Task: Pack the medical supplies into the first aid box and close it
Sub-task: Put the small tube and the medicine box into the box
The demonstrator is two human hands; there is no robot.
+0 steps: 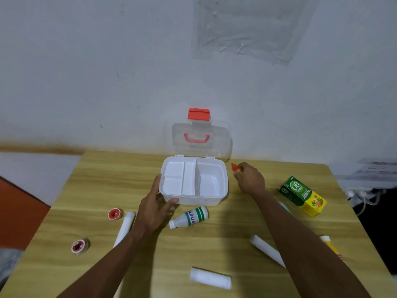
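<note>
The white first aid box (214, 201) stands open on the wooden table, its clear lid (217, 139) with a red latch raised against the wall. A divided white tray sits in its left half and nothing else lies inside. My left hand (155, 206) grips the box's front left corner. To the right of the box, my right hand (250, 179) pinches a small red and yellow item (235, 167). A white bottle with green stripes (190, 217) lies on its side just in front of the box.
Two red-cored tape rolls (115, 214) (80, 247) and a white roll (124, 227) lie at the left. Two more white rolls (267, 250) (211, 278) lie near the front. A green and yellow carton (301, 195) and a yellow tube (330, 247) sit at the right.
</note>
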